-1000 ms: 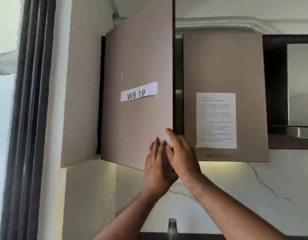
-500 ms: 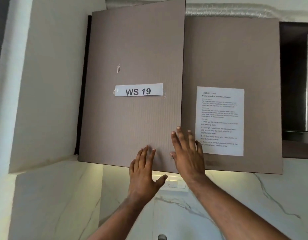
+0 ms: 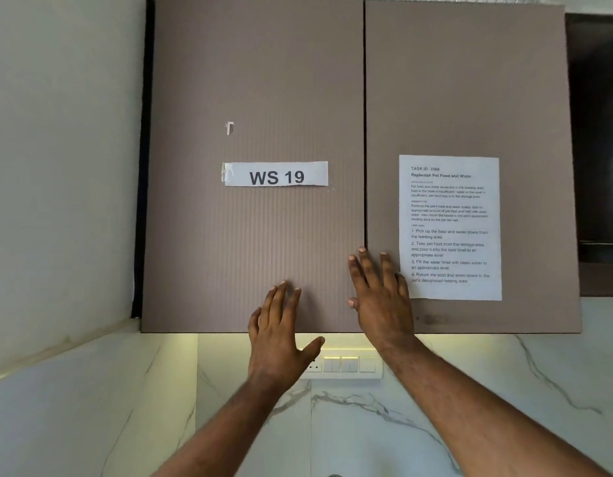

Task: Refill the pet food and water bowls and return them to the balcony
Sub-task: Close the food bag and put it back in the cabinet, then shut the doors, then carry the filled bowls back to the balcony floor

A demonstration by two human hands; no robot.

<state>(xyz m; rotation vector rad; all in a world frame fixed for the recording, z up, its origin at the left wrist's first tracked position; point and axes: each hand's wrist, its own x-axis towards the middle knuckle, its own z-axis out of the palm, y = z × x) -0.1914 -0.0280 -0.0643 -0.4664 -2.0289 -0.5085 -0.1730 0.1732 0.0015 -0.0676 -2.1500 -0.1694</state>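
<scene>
Two taupe wall cabinet doors fill the view. The left door point(image 3: 256, 235), labelled "WS 19", lies flush with the right door point(image 3: 470, 98). My left hand point(image 3: 281, 335) rests flat on the left door's lower edge, fingers spread, holding nothing. My right hand point(image 3: 380, 297) lies flat across the seam onto the right door's lower left corner, also empty. No pet bowls, food or water are in view.
A printed task sheet point(image 3: 449, 228) is taped to the right door. A white switch panel point(image 3: 346, 366) sits on the marble backsplash point(image 3: 504, 390) under the lit cabinet. A plain wall point(image 3: 57, 166) stands at left, a dark hood point(image 3: 601, 132) at right.
The left cabinet door swung from ajar to flush shut under both palms. My view moved closer and centred on the doors; the bottle at the bottom dropped out of sight.
</scene>
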